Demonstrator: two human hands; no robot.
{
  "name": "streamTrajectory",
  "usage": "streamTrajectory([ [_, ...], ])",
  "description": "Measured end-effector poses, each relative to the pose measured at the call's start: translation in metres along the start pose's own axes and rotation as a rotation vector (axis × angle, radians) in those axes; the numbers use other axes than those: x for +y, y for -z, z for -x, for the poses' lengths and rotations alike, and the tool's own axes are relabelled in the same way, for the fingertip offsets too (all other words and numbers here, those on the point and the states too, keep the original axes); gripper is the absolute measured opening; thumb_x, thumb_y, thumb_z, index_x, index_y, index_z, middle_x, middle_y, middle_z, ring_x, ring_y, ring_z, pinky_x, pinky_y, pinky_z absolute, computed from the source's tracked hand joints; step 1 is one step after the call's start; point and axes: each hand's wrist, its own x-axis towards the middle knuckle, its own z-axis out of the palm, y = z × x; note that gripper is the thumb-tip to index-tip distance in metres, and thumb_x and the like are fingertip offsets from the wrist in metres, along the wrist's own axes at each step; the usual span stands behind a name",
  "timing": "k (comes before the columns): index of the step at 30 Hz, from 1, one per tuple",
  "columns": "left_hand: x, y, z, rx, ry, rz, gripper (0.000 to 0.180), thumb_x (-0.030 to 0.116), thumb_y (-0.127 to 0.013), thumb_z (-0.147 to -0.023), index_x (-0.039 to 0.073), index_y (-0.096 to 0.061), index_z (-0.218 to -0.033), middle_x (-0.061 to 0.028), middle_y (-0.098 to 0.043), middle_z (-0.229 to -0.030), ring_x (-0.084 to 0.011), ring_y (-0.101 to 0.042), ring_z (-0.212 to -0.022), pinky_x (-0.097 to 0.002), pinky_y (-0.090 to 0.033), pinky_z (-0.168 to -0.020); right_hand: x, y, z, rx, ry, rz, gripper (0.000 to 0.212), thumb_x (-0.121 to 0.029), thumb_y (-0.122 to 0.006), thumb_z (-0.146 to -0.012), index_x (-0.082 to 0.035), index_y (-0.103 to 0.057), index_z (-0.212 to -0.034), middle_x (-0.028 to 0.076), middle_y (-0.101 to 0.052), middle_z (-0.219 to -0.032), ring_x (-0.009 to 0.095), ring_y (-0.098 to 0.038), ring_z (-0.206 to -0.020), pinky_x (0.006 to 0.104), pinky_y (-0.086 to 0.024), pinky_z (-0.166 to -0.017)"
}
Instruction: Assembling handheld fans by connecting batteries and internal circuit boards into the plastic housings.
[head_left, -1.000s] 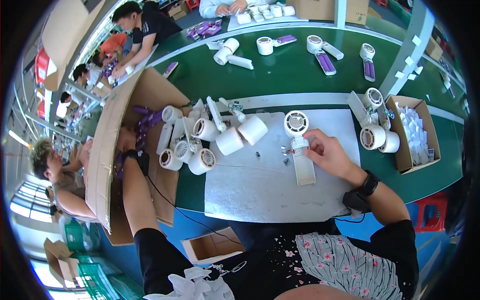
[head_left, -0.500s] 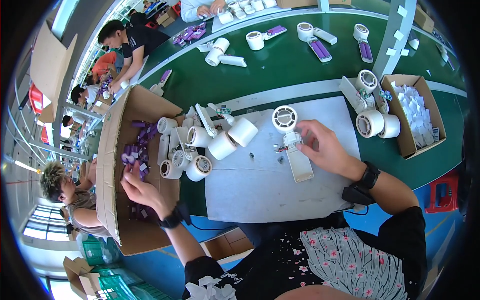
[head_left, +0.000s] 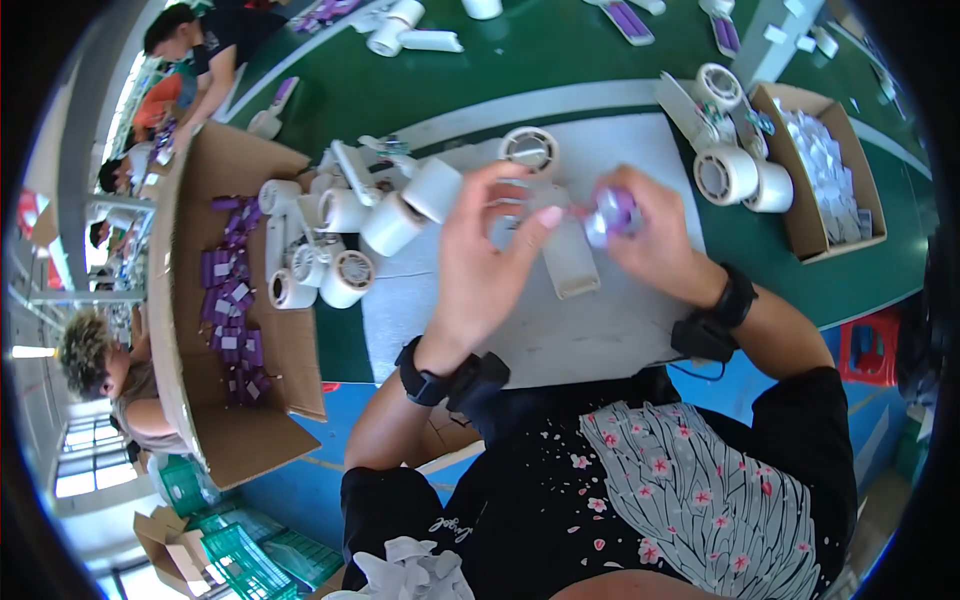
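R hand grips purple batt. pack (blurry); L hand parted, nothing visibly held. Slack grip might drop it onto white housing.

Held purple piece looks glossy. White handle shell: smooth plastic. Large carton: matt cardboard. Green benchtop shines, smooth.

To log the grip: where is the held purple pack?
In the head view, the purple pack is right of centre, in the right hand, just right of the white housing.
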Motion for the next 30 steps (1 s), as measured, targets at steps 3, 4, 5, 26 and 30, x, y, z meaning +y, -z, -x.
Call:
streamTrajectory([
  [3,-0.021,-0.005,-0.001,0.109,-0.075,-0.395,0.049,0.011,-0.076,-0.078,0.004,-0.053,-0.120,-0.0093,-0.062,-0.105,-0.0192,-0.063,-0.088,-0.0318,-0.050,-0.081,0.011,0.001,-0.009,0.116,-0.337,-0.153,0.028,-0.006,-0.076,-0.077,-0.003,-0.053,-0.091,0.000,-0.056,-0.075,0.006,-0.049,-0.068,0.0222,-0.041,-0.060],
  [4,-0.024,-0.004,-0.002,0.037,-0.045,-0.429,0.053,0.011,-0.079,-0.074,0.005,-0.053,-0.121,-0.0091,-0.061,-0.103,-0.0191,-0.062,-0.087,-0.0305,-0.050,-0.080,0.014,0.002,-0.010,0.116,-0.352,-0.146,0.028,-0.006,-0.076,-0.077,-0.003,-0.053,-0.091,0.000,-0.056,-0.075,0.006,-0.049,-0.068,0.0222,-0.041,-0.060],
  [5,-0.025,-0.004,-0.004,-0.034,-0.016,-0.463,0.058,0.011,-0.081,-0.071,0.006,-0.053,-0.121,-0.0089,-0.060,-0.101,-0.0190,-0.061,-0.086,-0.0293,-0.050,-0.080,0.017,0.003,-0.010,0.092,-0.382,-0.177,0.026,-0.005,-0.075,-0.078,-0.004,-0.052,-0.091,0.000,-0.055,-0.075,0.006,-0.049,-0.068,0.0223,-0.041,-0.060],
  [26,-0.048,0.015,-0.024,-0.333,0.019,-0.083,0.023,-0.009,-0.072,-0.073,0.001,-0.062,-0.092,-0.0075,-0.063,-0.092,-0.0162,-0.062,-0.085,-0.0264,-0.049,-0.072,0.009,-0.005,-0.014,-0.261,0.089,0.079,0.037,0.004,-0.076,-0.061,-0.008,-0.045,-0.077,0.008,-0.063,-0.083,0.024,-0.054,-0.071,0.0303,-0.045,-0.061],
  [30,-0.050,0.013,-0.022,-0.321,-0.007,-0.072,0.023,-0.008,-0.071,-0.073,0.001,-0.064,-0.093,-0.0081,-0.064,-0.092,-0.0174,-0.062,-0.084,-0.0265,-0.049,-0.072,0.009,-0.005,-0.014,-0.307,0.076,0.121,0.035,0.004,-0.076,-0.061,-0.009,-0.047,-0.076,0.005,-0.064,-0.081,0.023,-0.053,-0.070,0.0303,-0.044,-0.061],
])
